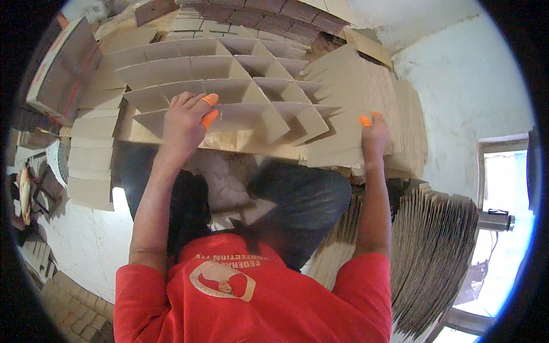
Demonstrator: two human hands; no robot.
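Cardboard divider (229, 91) near the table's (227, 139) front edge looks part-built, crosspieces (273, 121) only rightward; I see left hand (186, 123) pinching it, right hand's (376, 139) grip unclear.

Location reads as a cardboard-packaging workshop: interlocked cardboard divider grid (234, 91) stands on a wooden worktable (229, 140); cut cardboard sheets (360, 80) lie stacked beside it, near the painted wall (457, 91).
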